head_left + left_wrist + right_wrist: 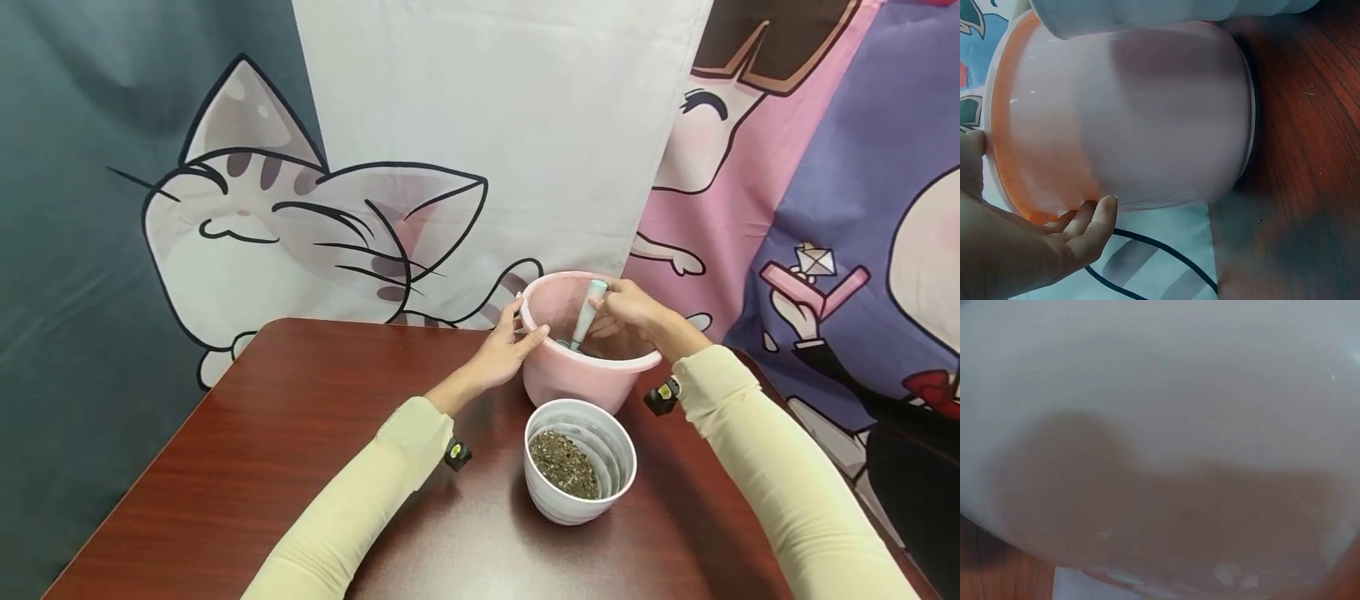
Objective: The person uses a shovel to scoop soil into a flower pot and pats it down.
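A pink bucket (577, 379) stands near the table's far edge, its mouth tipped a little toward me. My left hand (501, 346) grips its left rim; in the left wrist view, the fingers (1094, 225) lie against the outer wall and the thumb is at the rim. Inside the bucket's mouth, my right hand (626, 307) holds a trowel by its pale blue handle (589, 308). The trowel points down, with its lower end mostly hidden behind the front rim. The bucket's wall (1210, 412) fills the right wrist view, blurred, with darker shapes showing across it.
Right in front of the bucket is a white ribbed pot (570, 508), partly filled with dark, crumbly soil (562, 462). Both stand on a reddish-brown wooden table (315, 425). A cartoon-printed cloth (495, 108) hangs behind the table's far edge.
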`<control>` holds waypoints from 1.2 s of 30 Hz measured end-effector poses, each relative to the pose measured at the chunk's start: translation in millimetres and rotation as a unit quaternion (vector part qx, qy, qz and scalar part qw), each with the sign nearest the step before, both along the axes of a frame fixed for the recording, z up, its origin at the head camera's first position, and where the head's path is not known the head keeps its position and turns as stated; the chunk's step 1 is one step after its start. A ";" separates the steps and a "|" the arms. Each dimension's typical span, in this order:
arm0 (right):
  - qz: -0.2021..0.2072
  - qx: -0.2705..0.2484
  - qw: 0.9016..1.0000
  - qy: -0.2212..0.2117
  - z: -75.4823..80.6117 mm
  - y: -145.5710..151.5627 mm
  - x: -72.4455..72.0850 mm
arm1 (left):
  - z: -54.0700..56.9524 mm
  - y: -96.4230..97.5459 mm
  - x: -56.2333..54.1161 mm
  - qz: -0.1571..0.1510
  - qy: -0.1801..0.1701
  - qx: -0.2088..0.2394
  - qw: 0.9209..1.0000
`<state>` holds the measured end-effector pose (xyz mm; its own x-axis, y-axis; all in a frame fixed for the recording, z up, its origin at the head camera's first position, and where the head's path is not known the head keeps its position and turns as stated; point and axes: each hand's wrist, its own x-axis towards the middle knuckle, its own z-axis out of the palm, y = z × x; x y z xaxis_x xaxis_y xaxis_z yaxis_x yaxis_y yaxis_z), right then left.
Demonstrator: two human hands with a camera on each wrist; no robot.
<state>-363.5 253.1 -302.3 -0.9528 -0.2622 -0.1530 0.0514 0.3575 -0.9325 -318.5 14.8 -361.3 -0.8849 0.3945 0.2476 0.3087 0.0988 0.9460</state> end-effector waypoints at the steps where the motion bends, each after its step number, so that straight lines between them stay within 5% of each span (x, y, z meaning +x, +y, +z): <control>1: -0.001 -0.008 1.000 -0.004 0.2 0.2 -0.3 | 0.0 -0.1 -0.2 0.002 0.002 0.000 1.000; 13: -0.008 -0.097 0.995 -0.032 5.3 5.6 3.4 | -0.1 -0.5 -0.7 0.007 0.008 -0.016 1.000; 36: -0.057 -0.173 0.981 -0.059 16.2 12.9 15.4 | -0.7 -0.4 0.0 0.008 0.000 -0.005 1.000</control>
